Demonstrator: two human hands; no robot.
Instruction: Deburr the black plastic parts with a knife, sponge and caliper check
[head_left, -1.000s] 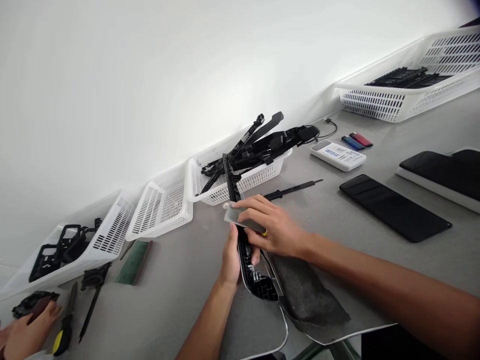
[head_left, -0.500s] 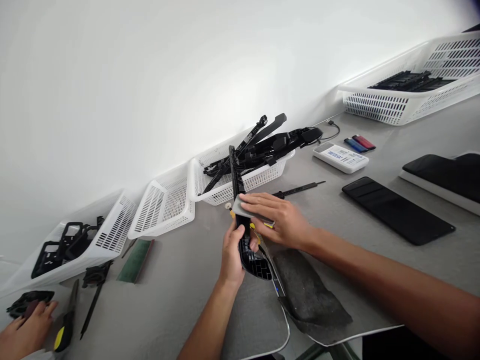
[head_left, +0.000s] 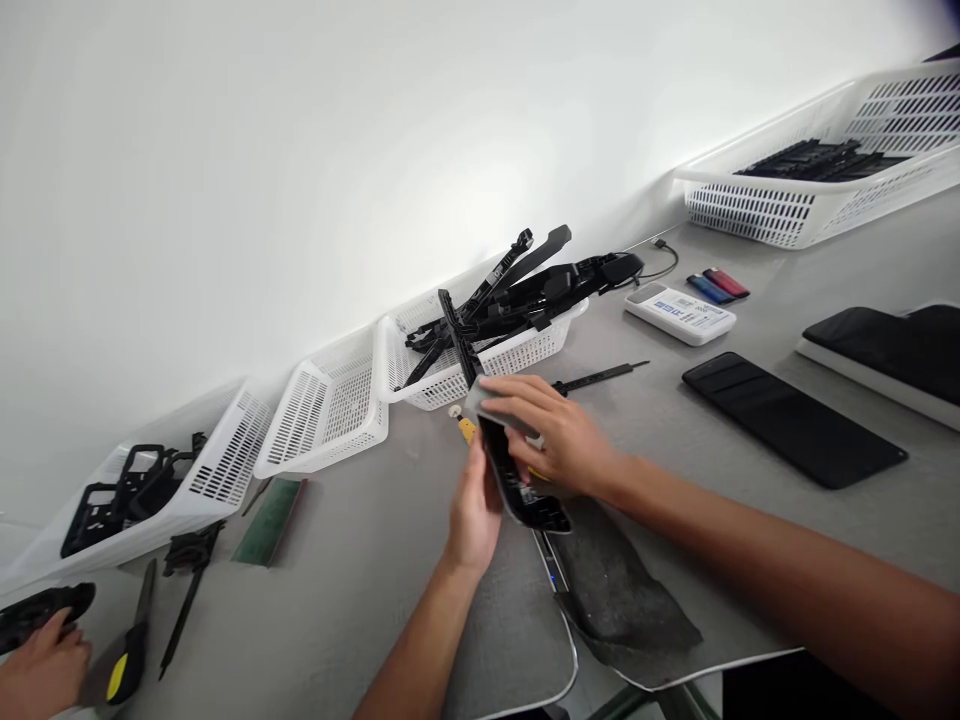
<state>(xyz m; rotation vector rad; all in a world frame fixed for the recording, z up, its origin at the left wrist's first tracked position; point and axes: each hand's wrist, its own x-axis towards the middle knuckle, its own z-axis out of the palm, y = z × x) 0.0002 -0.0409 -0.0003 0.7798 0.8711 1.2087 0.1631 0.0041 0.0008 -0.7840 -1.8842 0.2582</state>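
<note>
My left hand [head_left: 476, 510] is wrapped round the lower part of a long black plastic trim piece [head_left: 499, 465], which has a ribbed inner side and a curved, wider lower end. The piece tilts, its narrow end pointing up and away over a basket. In my right hand [head_left: 566, 430] is a flat grey pad [head_left: 480, 398], pressed across the middle of the trim piece with the fingers on top. It looks like a sanding pad. A yellow-handled tool [head_left: 466, 428] with a small round tip lies partly hidden behind my hands.
White baskets [head_left: 360, 440] line the wall, some with black parts [head_left: 525, 290]. On the grey table [head_left: 337, 620] lie a black cloth [head_left: 630, 590], a phone [head_left: 795, 420], a white device [head_left: 679, 315], lighters [head_left: 718, 285], a green block [head_left: 270, 522] and a knife [head_left: 131, 650]. Another person's hand [head_left: 49, 665] holds a black part.
The trim piece has turned in my left hand: its top has moved left and its curved end right. The grey pad stays on it. The other person's hand and black part have shifted left.
</note>
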